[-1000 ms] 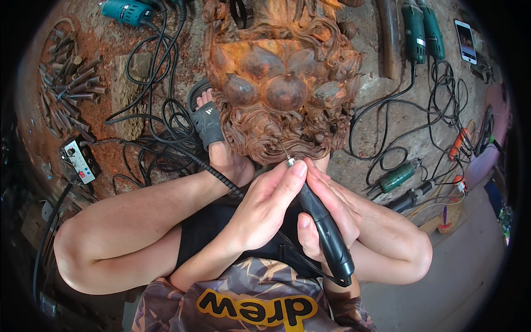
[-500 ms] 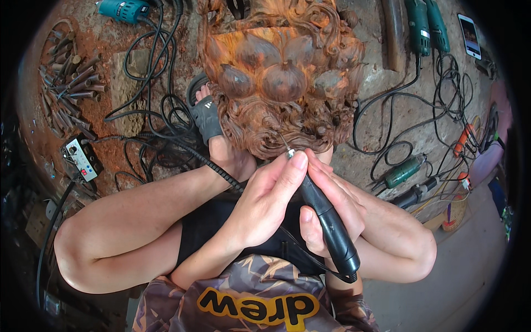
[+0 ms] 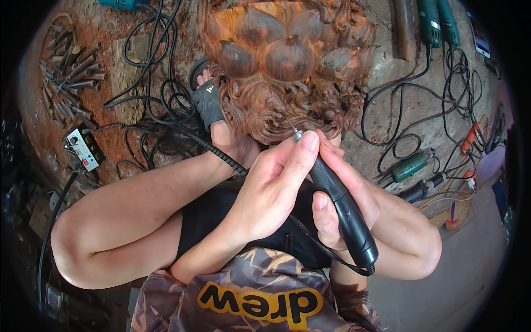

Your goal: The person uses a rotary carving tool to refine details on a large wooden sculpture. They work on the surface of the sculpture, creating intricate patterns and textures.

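A black rotary handpiece (image 3: pixel 344 213) lies slantwise between my hands, its thin metal bit pointing up and left. My right hand (image 3: pixel 359 202) is wrapped round the body from the right, thumb on the near side. Closed on the front end near the silver collar is my left hand (image 3: pixel 271 191), its thumb pressed along the top. The bit's tip meets or hovers just over the curled grooves of a reddish-brown wood carving (image 3: pixel 290 58); contact cannot be made out. Rounded pod-like bulges cover the carving's middle. A thin cable trails from the handpiece's back end.
A control box (image 3: pixel 82 149) with a knob stands at left, near a heap of carving-tool bits (image 3: pixel 72 77) and a wood block (image 3: pixel 130 83). Black cables (image 3: pixel 160 105) tangle beside my foot. Green power tools (image 3: pixel 412 166) and a phone (image 3: pixel 479 36) lie at right.
The whole view has shifted, so carving and floor sit higher in it. My hands and the handpiece appear a little up and right, with the same grip; the bit stays at the curled grooves.
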`<state>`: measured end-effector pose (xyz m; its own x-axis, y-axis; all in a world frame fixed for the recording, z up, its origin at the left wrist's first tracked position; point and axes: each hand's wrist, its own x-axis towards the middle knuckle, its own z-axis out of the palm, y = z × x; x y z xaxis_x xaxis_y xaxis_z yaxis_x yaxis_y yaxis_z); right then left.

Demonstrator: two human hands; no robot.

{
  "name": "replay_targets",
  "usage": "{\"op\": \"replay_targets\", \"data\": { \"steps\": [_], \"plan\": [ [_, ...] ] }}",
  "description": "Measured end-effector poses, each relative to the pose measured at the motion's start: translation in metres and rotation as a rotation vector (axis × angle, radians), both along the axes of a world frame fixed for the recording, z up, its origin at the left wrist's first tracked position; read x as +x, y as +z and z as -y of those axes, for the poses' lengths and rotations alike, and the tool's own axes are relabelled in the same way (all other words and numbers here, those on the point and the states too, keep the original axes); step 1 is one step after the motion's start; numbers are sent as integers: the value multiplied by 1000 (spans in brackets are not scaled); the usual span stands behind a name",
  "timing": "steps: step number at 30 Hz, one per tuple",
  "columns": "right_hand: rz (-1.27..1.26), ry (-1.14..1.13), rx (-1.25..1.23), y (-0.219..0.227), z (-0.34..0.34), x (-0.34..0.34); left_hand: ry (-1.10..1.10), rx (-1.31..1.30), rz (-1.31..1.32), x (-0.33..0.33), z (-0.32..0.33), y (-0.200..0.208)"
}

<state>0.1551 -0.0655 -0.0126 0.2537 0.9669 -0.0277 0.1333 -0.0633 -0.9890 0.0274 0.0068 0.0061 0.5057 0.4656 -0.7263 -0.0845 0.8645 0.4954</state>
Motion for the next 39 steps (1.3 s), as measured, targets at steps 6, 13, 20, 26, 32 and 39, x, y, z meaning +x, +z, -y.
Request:
{"op": "replay_targets", "data": {
  "steps": [6, 13, 20, 26, 32, 39],
  "plan": [
    [3, 23, -33, 0, -1, 2, 44, -17, -6, 4, -2, 2],
    [33, 54, -63, 9, 2, 8, 53, 42, -20, -3, 14, -4],
    [-36, -76, -126, 36, 1, 7, -47, 9, -117, 7, 5, 3],
    [-504, -190, -79, 42, 25, 20, -49, 60, 3, 2, 20, -7],
    [-659, -368, 85, 48, 38, 25, -238, 358, -89, 1, 35, -7],
    [-245, -300, 148, 70, 53, 11, -246, 697, -224, 14, 46, 5]
  ]
}}
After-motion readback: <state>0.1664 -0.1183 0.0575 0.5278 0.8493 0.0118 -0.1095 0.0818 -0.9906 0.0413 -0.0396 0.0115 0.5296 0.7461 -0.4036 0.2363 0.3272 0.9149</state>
